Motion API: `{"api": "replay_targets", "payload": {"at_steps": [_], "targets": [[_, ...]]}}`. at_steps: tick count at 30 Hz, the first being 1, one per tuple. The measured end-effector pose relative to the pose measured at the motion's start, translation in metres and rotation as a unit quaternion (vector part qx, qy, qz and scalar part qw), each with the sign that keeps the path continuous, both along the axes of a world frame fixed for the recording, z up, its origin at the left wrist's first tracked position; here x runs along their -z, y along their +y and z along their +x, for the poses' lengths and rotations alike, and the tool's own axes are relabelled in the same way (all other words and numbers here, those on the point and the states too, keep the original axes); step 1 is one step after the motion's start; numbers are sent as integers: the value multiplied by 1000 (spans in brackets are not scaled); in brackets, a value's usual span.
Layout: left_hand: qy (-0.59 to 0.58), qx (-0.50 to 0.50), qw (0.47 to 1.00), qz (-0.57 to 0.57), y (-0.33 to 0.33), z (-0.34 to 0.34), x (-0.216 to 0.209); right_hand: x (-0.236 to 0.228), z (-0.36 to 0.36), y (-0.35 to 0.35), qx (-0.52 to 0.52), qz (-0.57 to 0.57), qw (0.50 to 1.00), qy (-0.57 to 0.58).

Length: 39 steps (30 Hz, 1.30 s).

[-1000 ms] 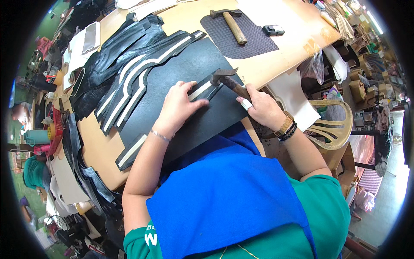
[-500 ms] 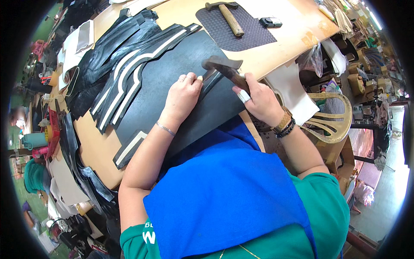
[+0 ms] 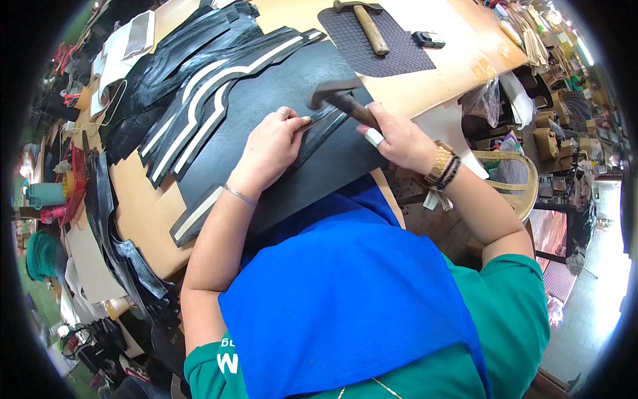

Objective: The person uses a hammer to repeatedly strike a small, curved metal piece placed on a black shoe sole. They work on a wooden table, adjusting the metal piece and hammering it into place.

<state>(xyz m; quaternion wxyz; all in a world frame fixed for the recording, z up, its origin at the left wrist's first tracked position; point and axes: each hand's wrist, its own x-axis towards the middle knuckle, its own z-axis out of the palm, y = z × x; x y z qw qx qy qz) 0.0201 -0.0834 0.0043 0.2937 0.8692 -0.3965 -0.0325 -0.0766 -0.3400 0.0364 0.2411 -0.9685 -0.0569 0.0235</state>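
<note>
My right hand (image 3: 401,139) is closed round the wooden handle of a hammer (image 3: 347,105), with white tape on one finger. The hammer's dark head hangs over a black sheet (image 3: 256,143) on the table. Under it, a narrow black leather strip (image 3: 323,138) lies slantwise across the sheet. My left hand (image 3: 271,147) rests on the sheet, thumb and fingertips pinched at the strip's far edge. Whether the hammer head touches the strip is hard to tell.
Black leather pieces with white bands (image 3: 195,110) overlap at the sheet's left. A similar banded piece (image 3: 197,216) lies by my left forearm. Farther off, a second hammer (image 3: 367,30) lies on a dark textured mat (image 3: 405,56). A plastic chair (image 3: 525,189) stands at right.
The hammer head has shifted slightly left and its handle lies flatter. My left hand has moved a little left and lower in the picture, while the whole view has shifted somewhat.
</note>
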Motion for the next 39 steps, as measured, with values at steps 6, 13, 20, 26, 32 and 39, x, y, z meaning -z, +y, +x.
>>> {"api": "replay_targets", "payload": {"at_steps": [6,13,20,26,32,39], "targets": [[95,-4,995,-8,17,6,-10,3,5,4,-12,105,994,-34],[78,-12,997,-22,32,4,-1,-4,5,20,-24,62,994,87],[-145,-10,989,-12,39,-13,19,-12,10,32,-51,31,989,133],[-94,-73,993,-7,52,-50,-3,-7,10,32,-73,81,991,76],[-39,-129,988,79,70,-70,-9,-2,11,46,-95,112,989,31],[125,-145,979,70,66,-53,-21,-7,7,29,-69,19,991,110]]}}
